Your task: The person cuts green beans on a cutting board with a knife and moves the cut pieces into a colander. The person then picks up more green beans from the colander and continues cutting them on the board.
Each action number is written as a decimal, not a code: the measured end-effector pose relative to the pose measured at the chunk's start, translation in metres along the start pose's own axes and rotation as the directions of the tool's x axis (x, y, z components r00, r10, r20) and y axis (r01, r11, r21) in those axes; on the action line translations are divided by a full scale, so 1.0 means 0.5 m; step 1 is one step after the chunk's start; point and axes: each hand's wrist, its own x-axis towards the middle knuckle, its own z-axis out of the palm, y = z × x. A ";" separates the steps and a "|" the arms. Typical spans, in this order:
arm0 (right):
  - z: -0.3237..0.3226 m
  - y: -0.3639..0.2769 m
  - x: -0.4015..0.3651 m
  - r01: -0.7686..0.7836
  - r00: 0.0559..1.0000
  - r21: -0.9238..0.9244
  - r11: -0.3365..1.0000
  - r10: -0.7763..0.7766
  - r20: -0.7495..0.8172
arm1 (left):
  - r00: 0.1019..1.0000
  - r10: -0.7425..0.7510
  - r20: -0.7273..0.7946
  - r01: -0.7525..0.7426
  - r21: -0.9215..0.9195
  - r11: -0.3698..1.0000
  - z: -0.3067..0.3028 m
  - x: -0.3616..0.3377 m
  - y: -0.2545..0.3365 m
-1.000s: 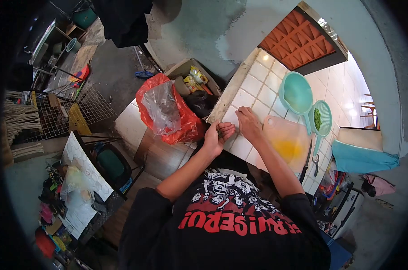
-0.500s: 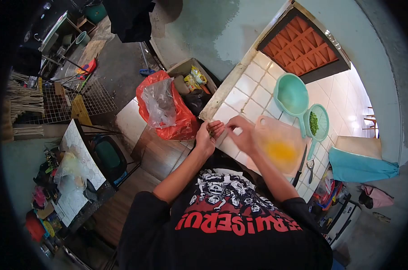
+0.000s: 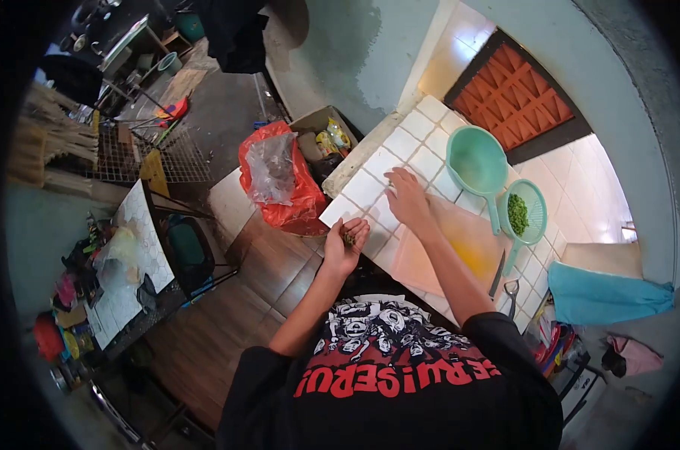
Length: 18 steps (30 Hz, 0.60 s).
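Observation:
My left hand (image 3: 346, 247) is turned palm up and cupped at the counter's near corner, with small green-brown scraps (image 3: 348, 238) lying in it. On the white tiled counter (image 3: 361, 187), my right hand (image 3: 410, 201) reaches out past it, fingertips down at the tiles and apart. A tiny dark speck shows by those fingertips, too small to name. Beneath my right forearm lies a pale cutting board (image 3: 422, 259) with a yellow patch on it. A knife (image 3: 497, 274) rests along the board's right side, and a peeler (image 3: 511, 294) is beside it.
Right of the board stand a green long-handled dipper (image 3: 478, 159) and a green strainer (image 3: 535, 206) holding chopped green pieces (image 3: 517, 214). A red plastic bag (image 3: 298, 201) stands left of the counter, by a bin (image 3: 310, 120) with packets. A turquoise cloth (image 3: 606, 291) hangs at right.
My right hand has moved from beside my left palm out to the tiles farther away. My left hand has dropped slightly and uncurled a little, still holding scraps. The view has shifted.

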 end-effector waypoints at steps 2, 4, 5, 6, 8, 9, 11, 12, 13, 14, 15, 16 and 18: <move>0.030 0.018 0.037 0.083 0.987 -0.251 0.964 -0.043 0.157 | 0.998 0.060 0.003 -0.060 -0.092 0.994 -0.032 -0.005 0.002; 0.039 0.022 0.029 0.153 0.978 -0.229 0.961 -0.114 0.176 | 0.994 0.111 -0.011 -0.111 -0.119 0.987 -0.035 -0.021 0.008; 0.038 0.024 0.021 0.194 0.970 -0.247 0.949 -0.148 0.193 | 0.991 0.132 -0.003 -0.131 -0.136 0.982 -0.045 -0.021 0.012; 0.041 0.031 0.016 0.225 0.964 -0.235 0.946 -0.180 0.196 | 0.987 0.162 -0.003 -0.161 -0.149 0.976 -0.053 -0.022 0.014; 0.045 0.051 0.014 0.265 0.952 -0.226 0.937 -0.217 0.217 | 0.986 0.168 -0.016 -0.168 -0.175 0.970 -0.061 -0.021 0.019; 0.039 0.054 0.019 0.287 0.946 -0.222 0.932 -0.239 0.219 | 0.984 0.176 -0.033 -0.179 -0.182 0.967 -0.061 -0.024 0.021; 0.032 0.060 0.021 0.314 0.921 -0.195 0.929 -0.249 0.299 | 0.981 0.193 -0.029 -0.195 -0.208 0.958 -0.066 -0.028 0.029; 0.031 0.063 0.022 0.327 0.916 -0.189 0.926 -0.262 0.303 | 0.981 0.194 -0.027 -0.196 -0.222 0.955 -0.067 -0.035 0.036; 0.030 0.066 0.024 0.345 0.911 -0.178 0.922 -0.283 0.299 | 0.978 0.205 -0.031 -0.206 -0.231 0.951 -0.068 -0.040 0.046; 0.031 0.070 0.025 0.360 0.906 -0.168 0.918 -0.301 0.297 | 0.975 0.221 -0.028 -0.221 -0.238 0.946 -0.071 -0.043 0.056; 0.030 0.068 0.023 0.364 0.902 -0.164 0.917 -0.303 0.307 | 0.973 0.231 -0.026 -0.230 -0.245 0.942 -0.077 -0.047 0.064; 0.028 0.067 0.021 0.365 0.907 -0.159 0.917 -0.312 0.284 | 0.973 0.228 -0.032 -0.229 -0.250 0.941 -0.082 -0.049 0.073; 0.030 0.062 0.019 0.364 0.911 -0.158 0.918 -0.316 0.264 | 0.965 0.262 -0.026 -0.258 -0.295 0.920 -0.090 -0.051 0.095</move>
